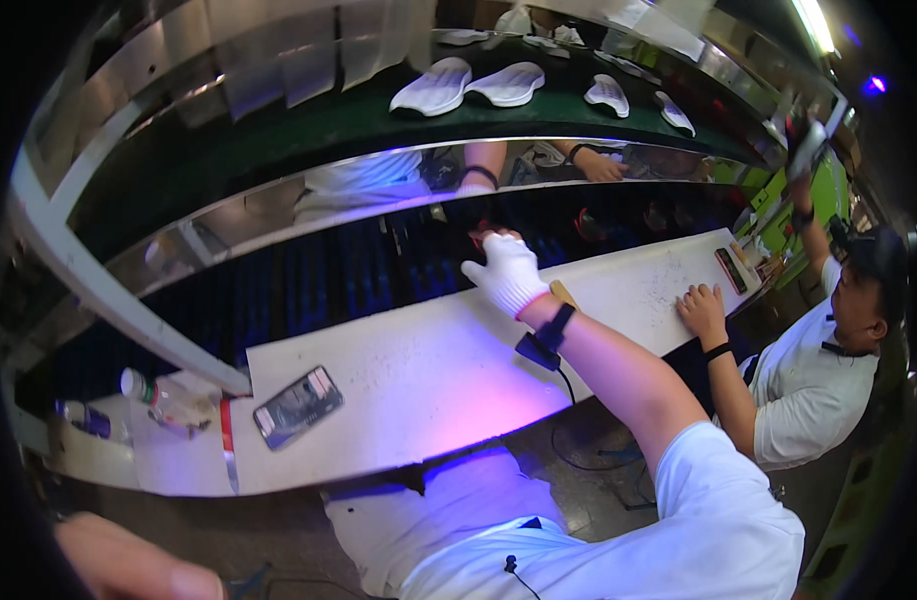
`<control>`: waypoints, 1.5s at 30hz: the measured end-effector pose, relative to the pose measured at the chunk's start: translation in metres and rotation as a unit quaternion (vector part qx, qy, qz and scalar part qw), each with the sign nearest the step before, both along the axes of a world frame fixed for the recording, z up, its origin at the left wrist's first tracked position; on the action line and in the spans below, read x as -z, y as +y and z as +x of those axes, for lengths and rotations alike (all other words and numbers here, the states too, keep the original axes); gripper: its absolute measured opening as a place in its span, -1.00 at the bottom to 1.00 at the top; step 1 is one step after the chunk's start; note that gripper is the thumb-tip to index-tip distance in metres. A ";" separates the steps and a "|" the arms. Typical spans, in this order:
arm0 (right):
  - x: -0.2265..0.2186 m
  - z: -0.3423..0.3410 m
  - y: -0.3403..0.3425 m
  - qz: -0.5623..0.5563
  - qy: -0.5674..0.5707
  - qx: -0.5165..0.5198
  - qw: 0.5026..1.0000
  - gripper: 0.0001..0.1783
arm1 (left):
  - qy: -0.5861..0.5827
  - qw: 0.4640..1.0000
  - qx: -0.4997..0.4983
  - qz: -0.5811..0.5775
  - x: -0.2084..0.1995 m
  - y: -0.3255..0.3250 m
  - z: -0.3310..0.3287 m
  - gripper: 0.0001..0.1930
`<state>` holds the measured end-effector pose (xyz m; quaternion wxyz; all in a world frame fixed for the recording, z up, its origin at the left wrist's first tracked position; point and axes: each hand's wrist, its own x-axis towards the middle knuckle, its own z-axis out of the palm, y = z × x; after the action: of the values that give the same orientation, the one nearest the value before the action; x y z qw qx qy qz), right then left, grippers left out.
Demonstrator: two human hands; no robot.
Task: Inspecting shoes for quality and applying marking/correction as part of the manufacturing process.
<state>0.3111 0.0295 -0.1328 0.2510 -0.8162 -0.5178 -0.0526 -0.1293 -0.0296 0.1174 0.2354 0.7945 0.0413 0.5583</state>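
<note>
My right hand [511,275], in a white knit glove with a pink cuff edge, reaches over the dark conveyor [349,265]. Its thumb stands out to the left, away from the fingers, which extend to a small dark piece with a red edge [482,231]. The fingertips are partly hidden, and no firm hold shows. Bare and close to the camera, my left hand [139,565] appears only in part at the lower left corner; most of its fingers are outside the picture. A similar red-edged dark piece [587,224] lies farther right on the conveyor.
White shoe soles [439,88] rest on the green upper belt [329,135]. The white ledge [409,400] holds a phone [299,407] and, left of the metal post [99,275], a clear bottle [169,400]. A co-worker [814,370] sits at the right, one hand raised with a shoe-like item [809,150].
</note>
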 end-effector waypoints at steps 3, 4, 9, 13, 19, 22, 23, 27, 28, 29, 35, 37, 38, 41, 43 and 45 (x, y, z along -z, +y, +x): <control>0.001 0.030 0.065 -0.136 0.001 0.037 0.990 -0.27 | 0.099 0.987 -0.039 -0.123 0.052 0.009 -0.020 -0.69; 0.004 0.041 0.083 -0.181 0.008 0.050 0.982 -0.23 | 0.120 0.981 -0.080 -0.127 0.081 0.008 -0.021 -0.72; 0.042 0.087 0.110 -0.266 0.006 0.043 0.963 -0.09 | 0.278 0.902 -0.185 -0.273 0.203 -0.024 -0.024 -0.70; 0.039 0.082 0.106 -0.197 -0.050 0.033 0.979 -0.11 | 0.303 0.891 -0.161 -0.297 0.247 -0.039 -0.011 -0.65; -0.035 -0.022 0.031 -0.082 -0.178 -0.243 0.950 -0.34 | 0.356 0.908 -0.211 -0.072 0.248 -0.008 0.062 -0.25; -0.072 -0.071 -0.012 -0.022 -0.235 -0.576 0.782 -0.51 | 0.367 0.911 -0.185 -0.022 0.254 0.011 0.095 -0.03; -0.091 -0.074 -0.012 0.047 -0.230 -0.559 0.795 -0.55 | 0.367 0.916 -0.161 -0.030 0.259 0.014 0.101 -0.04; -0.179 -0.042 0.028 0.235 -0.204 -0.330 0.891 -0.64 | 0.361 0.928 -0.041 -0.079 0.282 0.019 0.105 -0.04; -0.196 -0.033 0.049 0.251 -0.234 -0.229 0.911 -0.57 | 0.365 0.927 -0.039 -0.076 0.286 0.019 0.103 -0.04; -0.202 -0.030 0.067 0.152 -0.242 -0.142 0.948 -0.60 | 0.343 0.927 -0.039 -0.144 0.290 0.017 0.102 -0.03; -0.209 -0.010 0.124 0.026 -0.218 -0.104 0.970 -0.46 | 0.274 0.915 -0.193 -0.224 0.297 -0.025 0.115 -0.05; -0.203 -0.010 0.120 0.096 -0.311 -0.150 0.933 -0.54 | 0.266 0.909 -0.217 -0.237 0.298 -0.036 0.121 -0.04; -0.205 -0.014 0.122 0.064 -0.286 -0.094 0.952 -0.61 | 0.260 0.898 -0.234 -0.269 0.299 -0.040 0.123 -0.04; -0.199 -0.036 0.089 0.258 -0.260 -0.142 0.919 -0.68 | 0.247 0.907 -0.219 -0.262 0.302 -0.043 0.121 -0.01; -0.195 -0.055 0.045 0.421 -0.209 -0.286 0.835 -0.75 | 0.247 0.911 -0.198 -0.264 0.303 -0.046 0.111 -0.01; -0.181 -0.068 -0.033 0.360 -0.114 -0.321 0.868 -0.77 | 0.207 0.932 -0.146 -0.258 0.305 -0.052 0.092 -0.05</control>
<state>0.2428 -0.0037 0.0484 0.4700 -0.4463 -0.7212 -0.2447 -0.0370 -0.0814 -0.1872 0.3341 0.7897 0.3473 0.3796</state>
